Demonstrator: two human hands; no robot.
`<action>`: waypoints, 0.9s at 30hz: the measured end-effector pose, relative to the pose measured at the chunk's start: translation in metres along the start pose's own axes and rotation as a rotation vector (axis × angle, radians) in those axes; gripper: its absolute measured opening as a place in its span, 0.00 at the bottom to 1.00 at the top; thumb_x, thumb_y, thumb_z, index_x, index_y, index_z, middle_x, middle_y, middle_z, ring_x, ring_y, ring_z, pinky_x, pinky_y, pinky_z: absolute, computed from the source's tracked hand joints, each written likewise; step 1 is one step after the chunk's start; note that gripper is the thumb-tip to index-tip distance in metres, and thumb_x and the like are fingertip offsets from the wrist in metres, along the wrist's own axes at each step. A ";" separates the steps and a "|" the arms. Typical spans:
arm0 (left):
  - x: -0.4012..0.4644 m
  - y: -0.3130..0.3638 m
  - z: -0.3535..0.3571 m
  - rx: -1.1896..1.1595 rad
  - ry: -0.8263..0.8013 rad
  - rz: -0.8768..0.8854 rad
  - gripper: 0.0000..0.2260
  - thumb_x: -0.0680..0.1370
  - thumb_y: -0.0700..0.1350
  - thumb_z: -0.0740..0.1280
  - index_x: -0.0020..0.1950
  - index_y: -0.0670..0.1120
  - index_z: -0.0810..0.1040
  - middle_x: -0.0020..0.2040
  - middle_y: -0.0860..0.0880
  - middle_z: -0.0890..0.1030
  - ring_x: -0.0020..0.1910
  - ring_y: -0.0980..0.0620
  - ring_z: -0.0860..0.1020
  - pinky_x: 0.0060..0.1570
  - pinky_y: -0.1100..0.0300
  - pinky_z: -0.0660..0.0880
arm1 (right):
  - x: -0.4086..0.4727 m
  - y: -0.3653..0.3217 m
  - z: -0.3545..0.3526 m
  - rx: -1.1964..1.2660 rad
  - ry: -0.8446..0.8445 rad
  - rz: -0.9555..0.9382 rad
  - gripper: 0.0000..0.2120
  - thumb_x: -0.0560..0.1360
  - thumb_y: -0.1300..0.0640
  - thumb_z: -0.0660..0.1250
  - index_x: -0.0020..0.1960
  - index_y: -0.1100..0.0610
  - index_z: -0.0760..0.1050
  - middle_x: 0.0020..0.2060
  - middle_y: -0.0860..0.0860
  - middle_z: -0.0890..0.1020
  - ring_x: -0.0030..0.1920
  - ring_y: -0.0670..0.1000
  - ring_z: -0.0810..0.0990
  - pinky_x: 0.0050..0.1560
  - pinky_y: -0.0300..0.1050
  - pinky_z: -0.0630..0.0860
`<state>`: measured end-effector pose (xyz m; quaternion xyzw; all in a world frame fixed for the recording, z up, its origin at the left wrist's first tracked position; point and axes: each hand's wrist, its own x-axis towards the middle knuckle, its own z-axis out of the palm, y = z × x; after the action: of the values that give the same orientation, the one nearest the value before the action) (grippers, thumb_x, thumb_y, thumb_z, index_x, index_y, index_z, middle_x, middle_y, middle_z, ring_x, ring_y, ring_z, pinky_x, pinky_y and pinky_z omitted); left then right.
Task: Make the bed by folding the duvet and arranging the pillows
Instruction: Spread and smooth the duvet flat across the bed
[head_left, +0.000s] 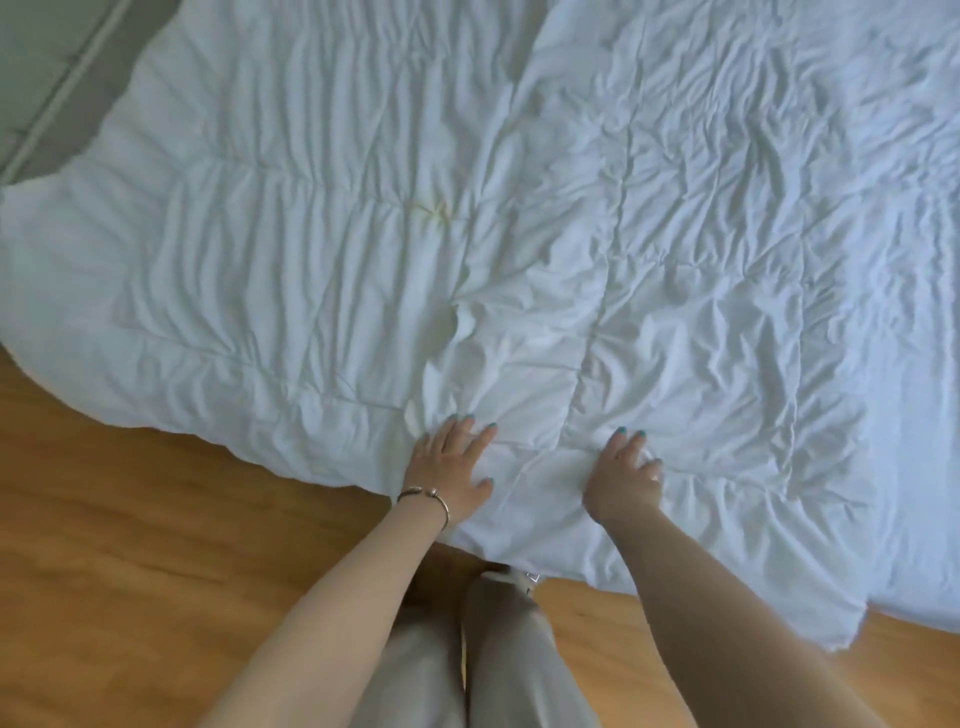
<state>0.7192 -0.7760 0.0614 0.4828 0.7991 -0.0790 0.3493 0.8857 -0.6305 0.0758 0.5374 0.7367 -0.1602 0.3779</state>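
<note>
A white quilted duvet (363, 234) lies spread and wrinkled across the bed, with its near edge hanging toward the floor. My left hand (454, 465) lies flat on the duvet near that edge, fingers spread, a bracelet on the wrist. My right hand (626, 475) is a short way to the right, on the same edge. Its outer fingers curl into a small bunch of the fabric while the others lie straight. No pillow is in view.
A wooden floor (156, 545) runs along the near side of the bed, where my legs (467, 665) stand. A grey wall with a pale skirting strip (57, 88) shows at the top left. A pale sheet (924, 415) shows at the far right.
</note>
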 end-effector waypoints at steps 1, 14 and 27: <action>-0.006 -0.014 -0.003 -0.013 -0.042 0.010 0.31 0.79 0.58 0.55 0.77 0.60 0.41 0.79 0.54 0.43 0.78 0.50 0.42 0.74 0.48 0.52 | -0.010 -0.029 -0.004 -0.033 0.002 -0.067 0.39 0.79 0.58 0.58 0.77 0.59 0.33 0.77 0.58 0.38 0.74 0.70 0.50 0.70 0.55 0.63; -0.123 -0.334 -0.089 -0.360 -0.255 -0.131 0.18 0.82 0.48 0.53 0.70 0.43 0.68 0.61 0.45 0.75 0.56 0.46 0.75 0.52 0.54 0.72 | -0.144 -0.425 -0.017 -0.006 -0.179 -0.591 0.30 0.81 0.51 0.58 0.79 0.53 0.51 0.77 0.54 0.56 0.76 0.55 0.58 0.73 0.52 0.60; -0.032 -0.650 -0.169 -0.567 0.321 -0.413 0.26 0.79 0.51 0.63 0.75 0.48 0.59 0.72 0.45 0.64 0.69 0.43 0.66 0.64 0.45 0.69 | -0.114 -0.689 -0.064 0.225 0.118 -0.656 0.37 0.77 0.45 0.64 0.79 0.43 0.47 0.78 0.48 0.51 0.77 0.54 0.52 0.72 0.56 0.61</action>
<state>0.1100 -1.0599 0.0702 0.2020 0.9142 0.1531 0.3161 0.2477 -0.9218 0.0840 0.3189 0.8684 -0.3219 0.2013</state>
